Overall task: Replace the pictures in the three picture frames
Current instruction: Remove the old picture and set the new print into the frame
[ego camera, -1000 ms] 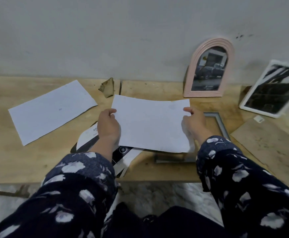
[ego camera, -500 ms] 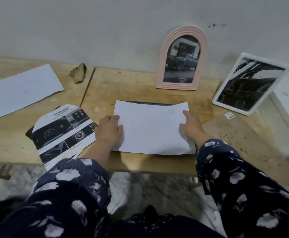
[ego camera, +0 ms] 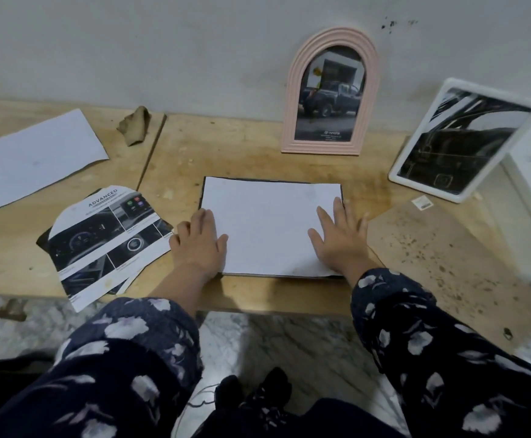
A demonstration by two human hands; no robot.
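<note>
We press both hands flat, left hand (ego camera: 199,240) and right hand (ego camera: 340,237), fingers spread and gripping nothing, on the white sheet (ego camera: 267,226) covering the dark frame (ego camera: 201,188) near the bench's (ego camera: 257,147) front edge. The sheet looks light, limp and easily creased, so we would lift it by opposite side edges.

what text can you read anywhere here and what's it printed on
"ADVANCED": heading on the arch-cut car brochure page on the wooden table.
"TOYOTA": below the truck photo in the pink arched picture frame.
Smaller lines under both: too small to read.
Small white sticker on the table: marks unreadable.
White sheet under both hands: no print visible.
</note>
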